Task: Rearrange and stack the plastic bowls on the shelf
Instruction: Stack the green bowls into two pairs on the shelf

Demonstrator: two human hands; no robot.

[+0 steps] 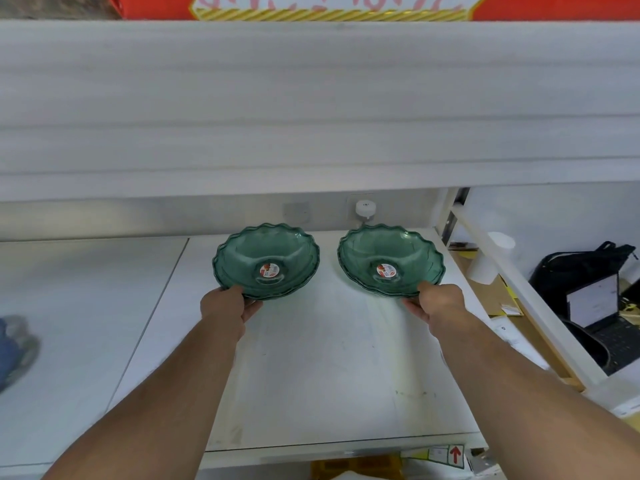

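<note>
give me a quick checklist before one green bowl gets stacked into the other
1. Left hand grips the left bowl at its near rim: ok.
2. Right hand grips the right bowl at its near rim: ok.
3. Bowls apart, both upright: ok.
4. Each is a single bowl, not already a stack: cannot tell, the rims look layered.
5. Bare shelf in front for setting down: ok.
6. Headroom under the upper shelf for lifting: cannot tell.

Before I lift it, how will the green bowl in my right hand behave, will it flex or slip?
The right green bowl looks like thin translucent plastic, so probably light and a bit flexible at the wavy rim. The right hand pinches only its near edge, so it may tilt away. Layered rims suggest several nested bowls that could slide apart.
</note>
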